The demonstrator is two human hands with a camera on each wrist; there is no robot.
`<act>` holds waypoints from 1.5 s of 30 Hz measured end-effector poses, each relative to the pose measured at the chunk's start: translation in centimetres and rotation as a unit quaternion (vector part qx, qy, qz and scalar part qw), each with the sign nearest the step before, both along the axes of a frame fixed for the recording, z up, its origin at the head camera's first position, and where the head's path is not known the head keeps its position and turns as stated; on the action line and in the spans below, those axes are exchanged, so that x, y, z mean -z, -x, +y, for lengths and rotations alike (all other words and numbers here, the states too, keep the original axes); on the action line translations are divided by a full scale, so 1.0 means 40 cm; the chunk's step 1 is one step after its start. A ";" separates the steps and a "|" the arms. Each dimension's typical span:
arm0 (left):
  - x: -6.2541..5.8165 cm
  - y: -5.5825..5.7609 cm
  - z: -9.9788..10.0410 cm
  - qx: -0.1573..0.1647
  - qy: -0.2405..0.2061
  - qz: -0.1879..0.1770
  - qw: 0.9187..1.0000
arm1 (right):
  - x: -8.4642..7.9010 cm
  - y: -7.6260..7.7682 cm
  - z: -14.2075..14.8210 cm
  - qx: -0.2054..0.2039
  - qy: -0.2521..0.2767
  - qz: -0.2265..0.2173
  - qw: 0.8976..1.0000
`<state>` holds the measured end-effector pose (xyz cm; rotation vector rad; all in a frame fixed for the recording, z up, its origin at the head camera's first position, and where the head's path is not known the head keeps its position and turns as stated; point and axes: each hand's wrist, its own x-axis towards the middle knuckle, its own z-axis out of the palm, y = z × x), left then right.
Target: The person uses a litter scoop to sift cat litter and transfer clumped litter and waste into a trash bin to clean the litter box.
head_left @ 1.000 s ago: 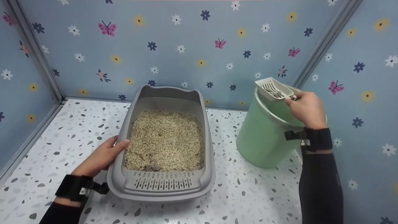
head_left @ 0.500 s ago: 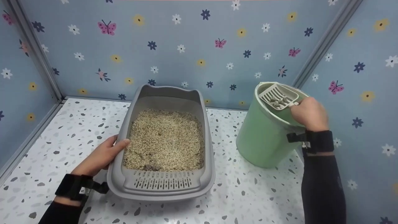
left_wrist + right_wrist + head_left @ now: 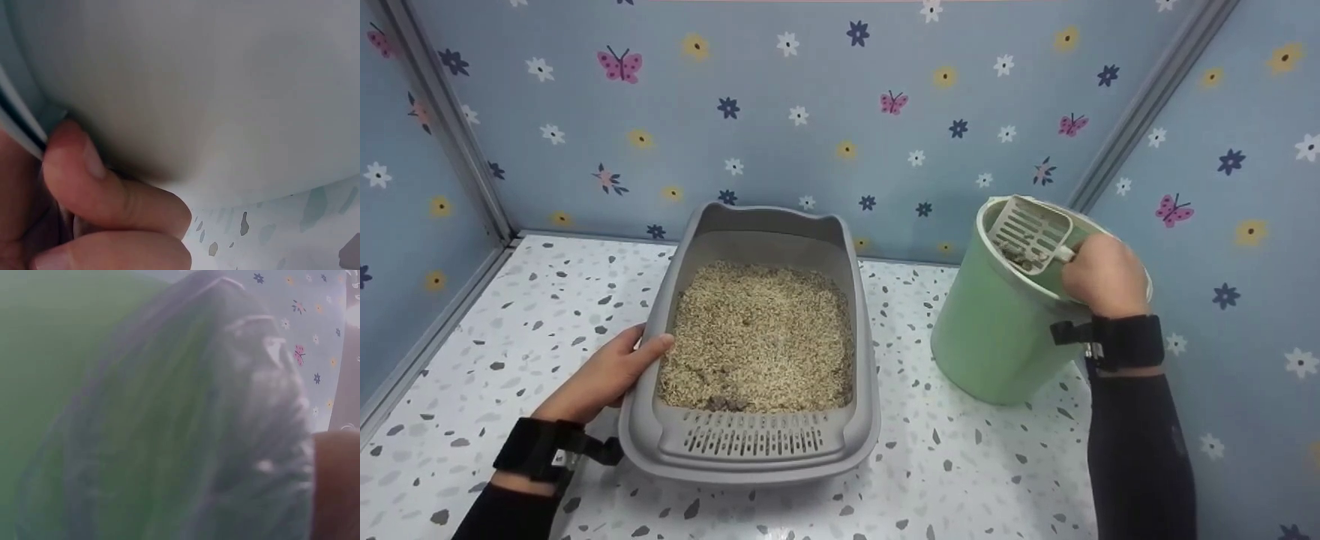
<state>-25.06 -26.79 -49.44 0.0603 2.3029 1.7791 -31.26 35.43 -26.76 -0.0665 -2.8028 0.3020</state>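
My left hand (image 3: 611,375) grips the left rim of a grey litter box (image 3: 754,469), thumb over the edge; in the left wrist view its curled fingers (image 3: 146,211) are under the rim against the outer wall. Tan granular litter (image 3: 765,330) fills the box, with a darker clump (image 3: 726,403) near the front. My right hand (image 3: 1106,274) holds a pale slotted litter scoop (image 3: 1035,225) by its handle, tilted down within the mouth of a green bin (image 3: 997,337). Greyish clumps (image 3: 1012,255) lie at the scoop's lower side. In the right wrist view a translucent plastic liner (image 3: 169,416) covers most of the picture.
Both the box and the bin stand on a white speckled surface (image 3: 915,465). Blue panels (image 3: 810,82) with flowers and butterflies rise at the back and both sides, close behind the bin.
The scoop has gone from level above the bin's rim to lower and tipped inside the mouth, its clumps sliding toward the lower edge. My left hand and the litter box have stayed put.
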 end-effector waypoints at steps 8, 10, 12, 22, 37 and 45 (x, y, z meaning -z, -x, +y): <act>0.002 -0.001 0.000 -0.001 -0.003 -0.005 1.000 | 0.013 0.001 -0.007 0.023 -0.026 0.046 0.998; 0.002 -0.001 0.000 0.001 -0.001 -0.004 1.000 | 0.015 0.001 -0.009 0.029 -0.028 0.049 0.998; 0.002 0.000 0.001 0.002 -0.002 -0.002 1.000 | 0.015 0.001 -0.011 0.033 -0.031 0.049 0.998; 0.005 -0.003 0.000 0.002 -0.004 -0.001 1.000 | 0.004 -0.003 -0.012 0.052 -0.044 0.021 0.997; -0.003 0.000 -0.001 -0.002 0.003 0.006 1.000 | -0.036 -0.107 -0.157 -0.059 -0.009 0.213 0.975; -0.003 -0.002 0.001 0.001 0.004 0.006 1.000 | -0.004 -0.132 -0.299 -0.183 -0.017 0.158 0.970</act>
